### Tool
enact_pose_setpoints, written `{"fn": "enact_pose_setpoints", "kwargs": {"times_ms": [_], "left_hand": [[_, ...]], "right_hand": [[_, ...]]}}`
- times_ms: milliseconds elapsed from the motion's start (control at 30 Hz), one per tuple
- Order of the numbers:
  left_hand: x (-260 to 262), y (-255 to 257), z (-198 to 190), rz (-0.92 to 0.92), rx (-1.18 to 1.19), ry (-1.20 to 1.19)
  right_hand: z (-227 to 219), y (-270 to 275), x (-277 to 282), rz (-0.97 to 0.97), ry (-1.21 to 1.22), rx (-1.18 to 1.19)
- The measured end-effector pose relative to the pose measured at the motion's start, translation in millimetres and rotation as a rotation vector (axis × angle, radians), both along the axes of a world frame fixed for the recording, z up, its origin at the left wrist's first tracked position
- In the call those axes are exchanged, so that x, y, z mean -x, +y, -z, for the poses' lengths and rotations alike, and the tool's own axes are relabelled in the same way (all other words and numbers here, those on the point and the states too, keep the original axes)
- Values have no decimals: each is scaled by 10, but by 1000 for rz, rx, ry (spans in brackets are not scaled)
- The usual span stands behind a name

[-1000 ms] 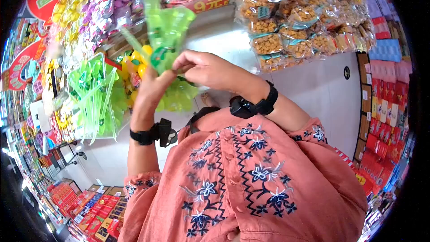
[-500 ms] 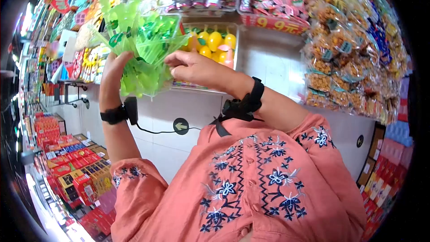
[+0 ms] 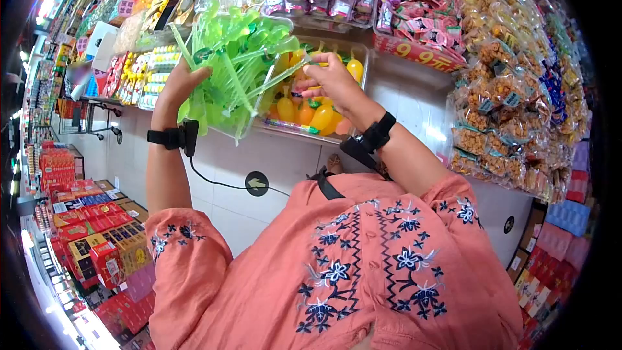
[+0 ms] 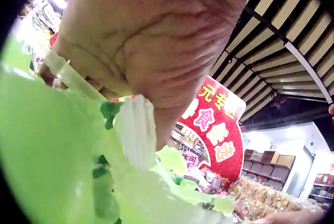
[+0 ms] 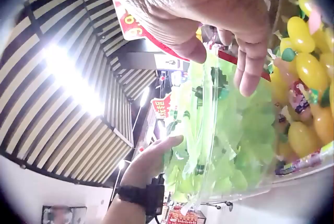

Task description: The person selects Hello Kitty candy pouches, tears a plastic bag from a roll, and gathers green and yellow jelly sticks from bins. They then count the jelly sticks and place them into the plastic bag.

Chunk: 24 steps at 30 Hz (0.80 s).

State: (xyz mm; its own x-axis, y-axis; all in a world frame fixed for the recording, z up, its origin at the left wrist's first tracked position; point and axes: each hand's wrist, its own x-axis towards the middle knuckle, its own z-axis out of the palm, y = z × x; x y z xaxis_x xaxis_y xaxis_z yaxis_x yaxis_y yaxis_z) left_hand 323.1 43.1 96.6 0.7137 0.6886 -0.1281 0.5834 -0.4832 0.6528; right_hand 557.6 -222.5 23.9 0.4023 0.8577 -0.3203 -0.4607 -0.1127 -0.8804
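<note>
Snack shelving (image 3: 505, 58) — filling the upper frame, carrying bagged snacks on the right and purple and pink packets along the top; a red price strip (image 3: 414, 52) is running under the pink packets.

Clear bin of yellow and orange fruit-shaped sweets (image 3: 311, 113) — sitting on the shelf edge, just beside the green bundle and directly beneath the right hand.

Red boxed goods (image 3: 97, 246) — stacking low at the left, well apart from the hands.

Bundle of green plastic sticks (image 3: 233, 71) — standing raised in front of the shelf, fanning upward and to the right; the long axes are running from lower left to upper right, tips pointing toward the shelf.

Left hand (image 3: 181, 81) — gripping the bundle at its lower left end, fingers curling round the gathered stems; in the left wrist view the palm (image 4: 156, 41) is pressing against the green plastic (image 4: 62, 151).

Right hand (image 3: 330, 78) — reaching in from the right, fingertips pinching the tip of one stick (image 3: 285, 74) that is jutting out of the fan. In the right wrist view the fingers (image 5: 245, 62) are hanging bent over the green packets (image 5: 219, 140), the thumb closing toward them.

Relation of note — the single stick is lying lengthwise between the hands, its near end at the right hand, its far end in the left-hand bundle.
</note>
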Motion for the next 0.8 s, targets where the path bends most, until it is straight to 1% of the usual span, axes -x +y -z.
{"fn": "enact_pose_setpoints", "kwargs": {"times_ms": [100,200,300,400,500,600,700,800], "left_hand": [[23,0,-9,29,-31,6],[-112,-412,-378,-25,-94,55],[-73,-403,-321,4,-162,12],[-34,-485,-371,0,-239,14],[59,-425,-276,-19,-287,60],[108,-443,-221,-58,-408,97],[100,-589,-330,-37,-436,59],[125,-639,-328,-41,-472,73]], "right_hand": [[72,80,4,-11,122,-49],[40,155,39,-97,169,-62],[-2,217,55,-115,138,-53],[69,265,43,-146,191,-79],[86,295,44,-167,214,-88],[92,286,41,-147,247,-107],[31,250,55,-118,201,-140],[-27,235,44,-71,167,-180]]}}
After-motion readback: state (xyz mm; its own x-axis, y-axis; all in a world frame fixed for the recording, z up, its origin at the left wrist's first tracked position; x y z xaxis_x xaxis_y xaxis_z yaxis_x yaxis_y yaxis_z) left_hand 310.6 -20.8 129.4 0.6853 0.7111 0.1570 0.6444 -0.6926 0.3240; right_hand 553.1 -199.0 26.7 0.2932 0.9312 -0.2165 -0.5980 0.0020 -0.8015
